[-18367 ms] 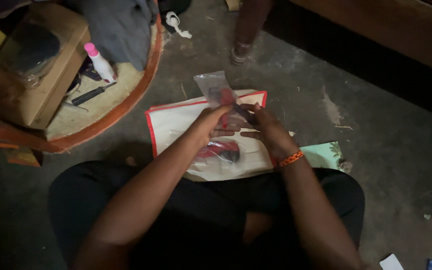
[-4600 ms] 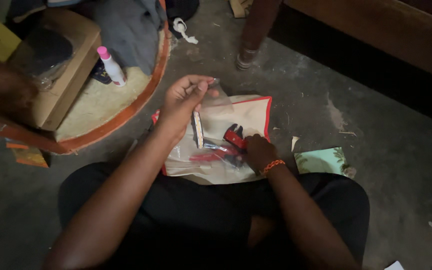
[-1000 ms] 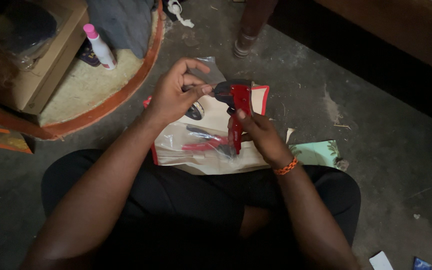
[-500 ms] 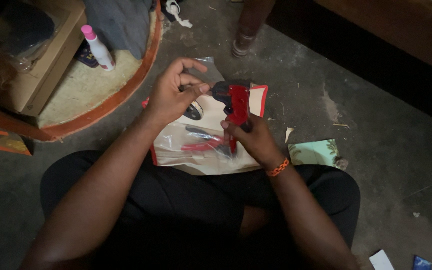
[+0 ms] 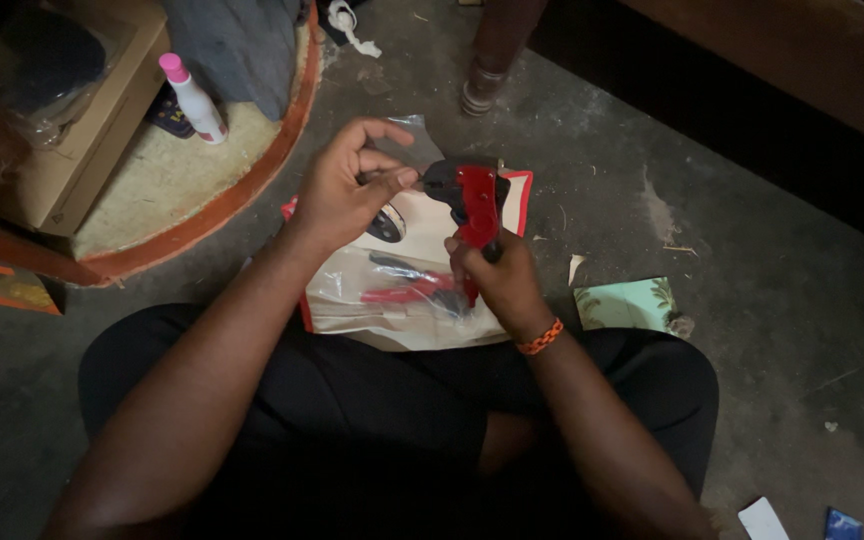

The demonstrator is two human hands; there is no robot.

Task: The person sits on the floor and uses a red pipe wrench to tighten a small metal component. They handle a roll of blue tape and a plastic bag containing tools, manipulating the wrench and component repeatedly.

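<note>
In the middle of the frame, the right hand [image 5: 497,280] is wrapped tight around the handle of a red tool [image 5: 472,200], whose dark head sticks up above the fingers. The left hand [image 5: 347,190] pinches at the tool's head with thumb and fingertip; what it pinches is too small to tell. Under both hands lies a clear bag [image 5: 392,300] with red and dark tools inside. At upper left, a box [image 5: 82,160] holds a dark round thing.

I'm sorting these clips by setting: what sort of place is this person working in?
Probably a home or small workshop, worked at floor level. The person sits cross-legged on a bare concrete floor, a wooden furniture leg stands nearby, and the right hand holds a red hand tool.
</note>
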